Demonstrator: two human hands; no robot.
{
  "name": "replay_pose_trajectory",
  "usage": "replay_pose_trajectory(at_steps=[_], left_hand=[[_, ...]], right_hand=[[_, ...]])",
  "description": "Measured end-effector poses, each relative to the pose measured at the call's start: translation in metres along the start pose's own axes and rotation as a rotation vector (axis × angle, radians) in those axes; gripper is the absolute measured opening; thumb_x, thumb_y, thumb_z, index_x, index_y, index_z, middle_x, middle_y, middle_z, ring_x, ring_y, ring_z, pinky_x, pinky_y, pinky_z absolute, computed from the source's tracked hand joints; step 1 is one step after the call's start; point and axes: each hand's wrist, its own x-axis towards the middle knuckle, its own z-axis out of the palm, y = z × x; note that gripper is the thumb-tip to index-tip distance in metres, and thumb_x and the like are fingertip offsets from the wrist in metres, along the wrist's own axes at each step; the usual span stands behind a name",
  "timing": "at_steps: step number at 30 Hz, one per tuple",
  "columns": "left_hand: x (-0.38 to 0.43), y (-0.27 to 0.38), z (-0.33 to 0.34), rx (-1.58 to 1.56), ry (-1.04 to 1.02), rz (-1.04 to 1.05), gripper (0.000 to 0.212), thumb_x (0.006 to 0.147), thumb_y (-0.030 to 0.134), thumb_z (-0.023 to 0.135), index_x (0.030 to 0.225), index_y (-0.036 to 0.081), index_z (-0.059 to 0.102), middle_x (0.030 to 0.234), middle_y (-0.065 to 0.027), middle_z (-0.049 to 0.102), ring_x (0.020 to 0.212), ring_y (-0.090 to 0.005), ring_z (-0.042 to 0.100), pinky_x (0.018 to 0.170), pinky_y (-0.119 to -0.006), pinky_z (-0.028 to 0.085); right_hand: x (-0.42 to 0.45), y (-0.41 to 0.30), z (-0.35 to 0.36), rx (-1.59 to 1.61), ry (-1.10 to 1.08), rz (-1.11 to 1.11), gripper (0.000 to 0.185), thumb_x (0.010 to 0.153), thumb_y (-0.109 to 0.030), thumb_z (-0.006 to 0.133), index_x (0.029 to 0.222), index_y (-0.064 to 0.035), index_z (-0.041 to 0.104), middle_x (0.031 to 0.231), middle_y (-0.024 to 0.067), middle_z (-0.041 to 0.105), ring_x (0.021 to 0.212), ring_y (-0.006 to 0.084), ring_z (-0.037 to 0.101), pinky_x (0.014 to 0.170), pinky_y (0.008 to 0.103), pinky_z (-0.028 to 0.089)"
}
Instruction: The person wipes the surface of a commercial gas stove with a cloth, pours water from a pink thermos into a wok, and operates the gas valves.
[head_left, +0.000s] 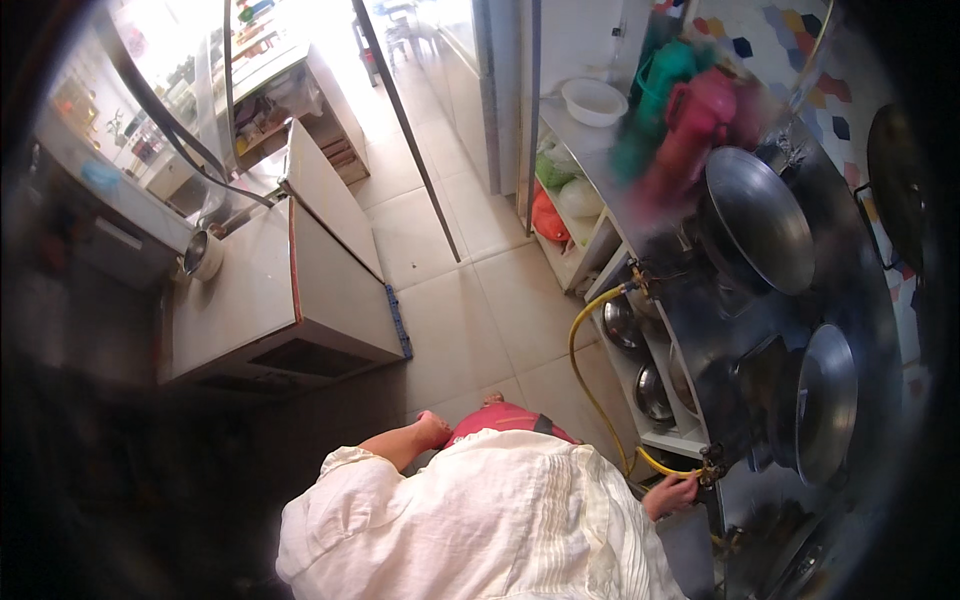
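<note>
My right hand (672, 494) is at the lower right, its fingertips at a yellow gas hose (660, 465) close to a brass-coloured valve (712, 463) on the stove's front edge; whether the fingers grip the hose I cannot tell. To the left of my body, my left hand (433, 430) hangs low beside the red garment, its fingers curled and partly hidden. A second valve (638, 277) sits farther up the same edge, with the hose looping down from it. Large metal pans (759, 220) rest on the dark stove (690, 330), another wide pan (827, 405) among them.
Shelves below the counter hold metal lids (654, 391) and plastic bags (550, 217). A white basin (595, 102) and a red plastic jug (701, 112) stand on the counter. Left is a white chest-like appliance (240, 300) bearing a pot (201, 256). Tiled floor (480, 300) lies between.
</note>
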Motion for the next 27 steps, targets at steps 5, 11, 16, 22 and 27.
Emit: replay_pose_trajectory(at_steps=[5,11,16,22,27], left_hand=[[-0.010,-0.033,-0.010,0.304,0.027,0.050,0.036,0.085,0.031,0.049,0.116,0.016,0.055,0.119,-0.0057,0.053,0.108,-0.0268,0.052,0.075,-0.056,0.043],[0.044,-0.087,0.047,0.182,0.154,0.140,0.028,0.082,0.023,0.050,0.108,0.013,0.057,0.111,-0.0048,0.054,0.099,-0.0236,0.056,0.069,-0.049,0.046],[0.064,-0.118,0.050,0.033,0.222,0.271,0.024,0.082,0.022,0.050,0.103,0.014,0.058,0.107,-0.0032,0.055,0.094,-0.0216,0.058,0.066,-0.042,0.048],[0.081,-0.120,0.019,0.019,0.193,0.213,0.024,0.082,0.022,0.049,0.103,0.014,0.058,0.106,-0.0036,0.055,0.094,-0.0221,0.058,0.066,-0.042,0.048],[0.084,-0.114,-0.004,0.025,0.183,0.195,0.024,0.082,0.022,0.049,0.103,0.014,0.058,0.106,-0.0038,0.056,0.095,-0.0225,0.058,0.067,-0.042,0.048]], right_hand=[[-0.087,-0.060,0.045,0.341,-0.354,-0.315,0.036,0.083,-0.018,0.053,0.117,-0.0068,0.048,0.116,0.0141,0.044,0.107,0.0276,0.042,0.091,0.0396,0.036],[-0.162,-0.041,0.114,0.897,-1.512,0.411,0.030,0.088,-0.027,0.047,0.110,-0.0080,0.054,0.101,0.0024,0.051,0.096,0.0154,0.046,0.088,0.0338,0.037],[-0.153,-0.050,0.088,1.041,-1.494,0.329,0.023,0.092,-0.020,0.042,0.097,-0.0045,0.059,0.086,-0.0066,0.051,0.080,0.0058,0.042,0.076,0.0272,0.040],[-0.142,-0.090,0.026,1.142,-1.564,0.550,0.033,0.094,-0.029,0.040,0.115,-0.0073,0.054,0.116,-0.0016,0.055,0.097,0.0089,0.048,0.091,0.0262,0.035],[-0.160,-0.070,0.083,1.113,-1.569,0.417,0.049,0.086,-0.040,0.047,0.120,-0.0038,0.049,0.119,0.0046,0.052,0.104,0.0124,0.045,0.094,0.0277,0.032]])
